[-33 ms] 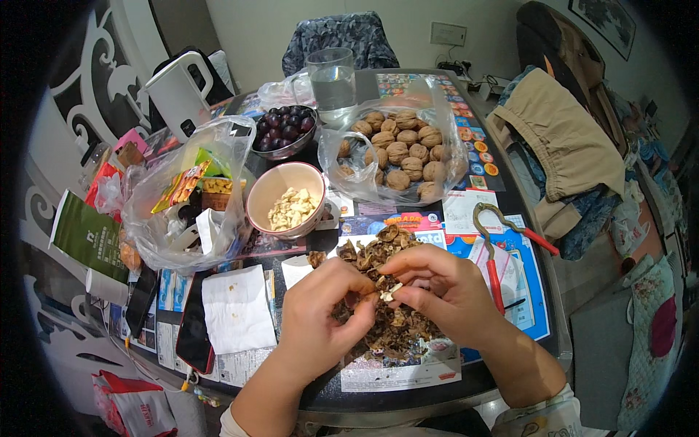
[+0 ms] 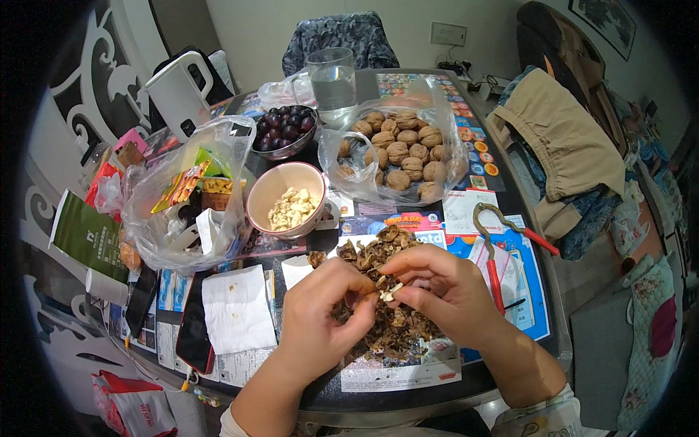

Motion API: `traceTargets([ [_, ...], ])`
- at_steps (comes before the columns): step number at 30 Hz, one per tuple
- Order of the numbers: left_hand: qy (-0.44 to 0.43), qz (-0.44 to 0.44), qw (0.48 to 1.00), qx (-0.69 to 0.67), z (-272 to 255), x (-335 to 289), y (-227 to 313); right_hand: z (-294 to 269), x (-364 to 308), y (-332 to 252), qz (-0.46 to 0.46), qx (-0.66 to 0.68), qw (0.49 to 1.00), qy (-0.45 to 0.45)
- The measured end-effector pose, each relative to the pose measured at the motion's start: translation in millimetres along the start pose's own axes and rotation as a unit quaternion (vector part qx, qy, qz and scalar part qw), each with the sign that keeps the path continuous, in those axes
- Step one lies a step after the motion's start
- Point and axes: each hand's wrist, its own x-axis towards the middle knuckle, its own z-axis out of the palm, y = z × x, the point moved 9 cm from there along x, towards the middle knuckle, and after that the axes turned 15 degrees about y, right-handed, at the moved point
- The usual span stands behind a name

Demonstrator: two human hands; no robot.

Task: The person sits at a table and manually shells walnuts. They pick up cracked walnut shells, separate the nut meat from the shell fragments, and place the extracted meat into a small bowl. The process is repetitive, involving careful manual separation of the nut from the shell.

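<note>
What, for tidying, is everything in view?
Walnuts: many, brown, in clear bag
Kernels: many, pale, in cream bowl
Fruit: many, dark purple, in metal bowl
Mug: one, clear, back
Pitcher: one, white, far left
Packets: several, multicoloured, in translucent bag
Pouch: one, green, left
Tissue: one, white, left
Phone: one, black-red, left
Shells: many, brown, centre
Papers: several, multicoloured, spread around
Nutcracker: one, red-handled, right
Chair: one, camouflage, background
Garment: one, tan, right
Clutter: uncounted, mixed, both edges
Left hand: one, bare, over shells
Right hand: one, bare, fingers at pale piece

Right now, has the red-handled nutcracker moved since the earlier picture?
No; it has gone neither way. The red-handled nutcracker lies in the same place against the table.
</note>
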Motion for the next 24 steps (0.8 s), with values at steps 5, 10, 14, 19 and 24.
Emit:
traceTargets([
  [5,0.017,-0.100,0.992,-0.074,-0.4,-4.9,-18.9,-1.2,-0.9,-0.6,-0.027,0.068,0.997,0.014],
  [10,0.080,-0.169,0.970,-0.157,-2.1,-7.7,-28.8,2.1,-1.5,5.1,0.064,0.202,0.977,-0.022],
  [14,-0.026,-0.112,0.991,-0.073,2.3,-9.8,-28.9,-0.8,0.7,9.8,0.094,0.248,0.964,0.013],
  [19,0.023,-0.109,0.992,-0.056,-1.4,-5.9,-20.6,-1.6,2.2,19.7,0.105,0.257,0.960,0.031],
  [24,0.020,-0.055,0.998,-0.037,-2.6,0.0,-10.7,-1.9,1.2,21.0,0.122,0.276,0.953,0.036],
])
